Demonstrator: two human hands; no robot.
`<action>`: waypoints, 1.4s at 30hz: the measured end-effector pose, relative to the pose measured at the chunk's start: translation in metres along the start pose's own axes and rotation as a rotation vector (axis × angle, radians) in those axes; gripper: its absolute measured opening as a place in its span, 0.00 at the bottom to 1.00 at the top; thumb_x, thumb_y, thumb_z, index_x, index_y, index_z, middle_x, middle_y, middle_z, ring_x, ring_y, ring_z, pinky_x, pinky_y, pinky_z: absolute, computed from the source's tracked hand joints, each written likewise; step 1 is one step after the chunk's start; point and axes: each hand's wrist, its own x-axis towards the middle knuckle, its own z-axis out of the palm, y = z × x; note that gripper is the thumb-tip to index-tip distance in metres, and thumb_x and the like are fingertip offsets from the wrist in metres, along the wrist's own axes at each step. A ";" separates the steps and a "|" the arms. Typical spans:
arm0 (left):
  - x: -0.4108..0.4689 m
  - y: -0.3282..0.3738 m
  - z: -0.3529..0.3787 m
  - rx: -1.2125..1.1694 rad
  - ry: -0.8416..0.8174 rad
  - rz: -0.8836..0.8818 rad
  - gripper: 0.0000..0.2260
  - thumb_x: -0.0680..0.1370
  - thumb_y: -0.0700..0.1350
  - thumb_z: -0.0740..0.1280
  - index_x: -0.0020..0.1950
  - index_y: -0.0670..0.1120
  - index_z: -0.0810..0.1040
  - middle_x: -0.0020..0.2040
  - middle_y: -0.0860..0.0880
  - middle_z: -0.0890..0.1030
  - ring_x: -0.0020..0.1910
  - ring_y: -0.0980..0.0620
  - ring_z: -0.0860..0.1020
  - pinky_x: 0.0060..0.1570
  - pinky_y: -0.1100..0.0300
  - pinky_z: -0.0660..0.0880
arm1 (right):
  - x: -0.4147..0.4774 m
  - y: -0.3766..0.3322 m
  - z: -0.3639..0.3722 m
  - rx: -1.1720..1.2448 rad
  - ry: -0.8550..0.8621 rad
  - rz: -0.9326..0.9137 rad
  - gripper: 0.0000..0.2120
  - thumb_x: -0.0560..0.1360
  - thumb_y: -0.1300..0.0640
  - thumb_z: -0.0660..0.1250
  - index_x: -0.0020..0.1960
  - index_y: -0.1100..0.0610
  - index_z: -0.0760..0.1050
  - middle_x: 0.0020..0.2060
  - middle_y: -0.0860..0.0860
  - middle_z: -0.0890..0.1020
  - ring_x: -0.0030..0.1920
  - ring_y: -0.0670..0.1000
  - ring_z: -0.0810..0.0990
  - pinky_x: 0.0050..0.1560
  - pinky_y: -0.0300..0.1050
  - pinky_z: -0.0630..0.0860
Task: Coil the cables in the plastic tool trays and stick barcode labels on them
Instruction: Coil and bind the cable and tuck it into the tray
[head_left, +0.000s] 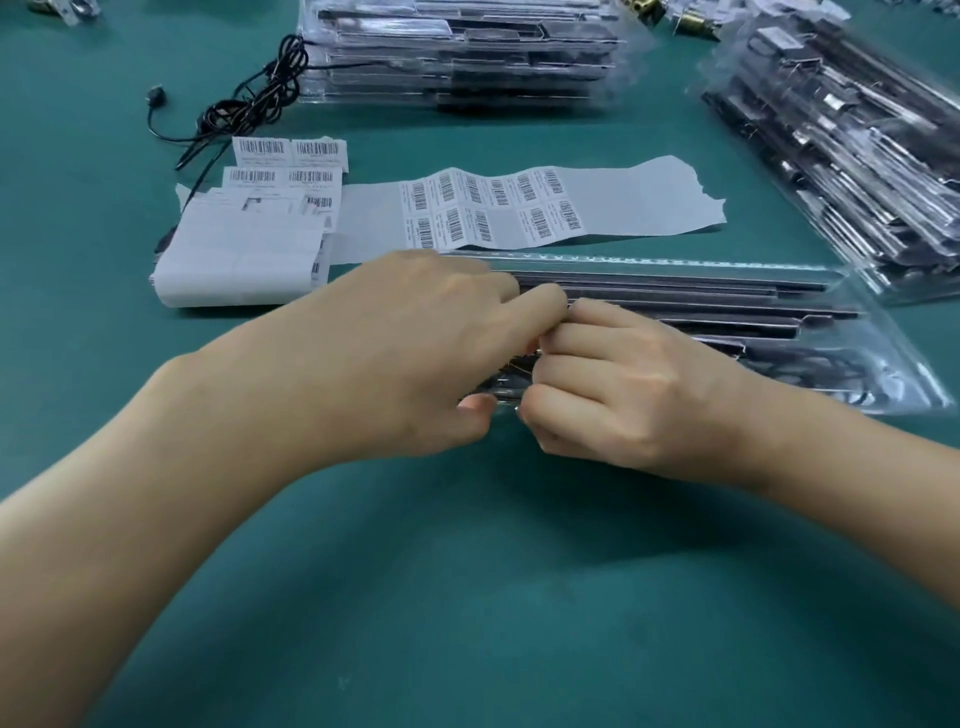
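Tool tray of clear plastic, flat on a teal-green table that fills the whole view. On the same surface:
- A long strip of barcode labels just beyond the tray's far edge, with blank gaps among the printed squares.
- A folded wad of label sheets at the strip's left end.
- A loose black cable tangled further back.
- A stack of filled trays at the far edge.
- A second, slanted stack at far right.
- Small brass parts, blurred, at the top.

Left end of the tray hidden under both hands, the rest reaching rightward past the right wrist. Left hand curled over the top, thumb hooked at the near edge, gripping. Right hand just beside it, knuckles up, fingers bent, thumb at the same near edge, also clamped on the tray. Fingertips of the two hands touching. Whatever sits between those fingertips too hidden to tell.

Long axis running left to right across the view, roughly parallel to the label strip. Long dark tools inside laid along that same axis, ends toward the right. Dark loops under the plastic near the right, near corner.
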 end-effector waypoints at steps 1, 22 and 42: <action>-0.001 0.000 0.000 0.024 0.002 -0.001 0.15 0.72 0.54 0.68 0.50 0.51 0.64 0.43 0.53 0.74 0.42 0.48 0.72 0.38 0.54 0.67 | 0.000 -0.001 0.000 0.001 -0.004 0.002 0.15 0.73 0.70 0.70 0.33 0.59 0.70 0.28 0.56 0.69 0.40 0.52 0.59 0.39 0.48 0.72; -0.035 0.011 0.012 -0.229 0.136 -0.192 0.04 0.76 0.52 0.66 0.47 0.54 0.79 0.51 0.57 0.81 0.48 0.50 0.80 0.35 0.51 0.76 | -0.006 -0.024 -0.002 -0.025 -0.093 0.366 0.13 0.83 0.59 0.65 0.41 0.61 0.81 0.37 0.55 0.80 0.37 0.58 0.78 0.31 0.53 0.75; -0.027 0.020 0.012 -0.077 0.113 -0.057 0.08 0.73 0.34 0.72 0.47 0.42 0.76 0.43 0.45 0.78 0.37 0.41 0.76 0.25 0.48 0.74 | -0.017 -0.034 0.012 0.158 0.032 0.439 0.08 0.80 0.64 0.67 0.44 0.66 0.81 0.40 0.59 0.80 0.38 0.60 0.76 0.37 0.52 0.76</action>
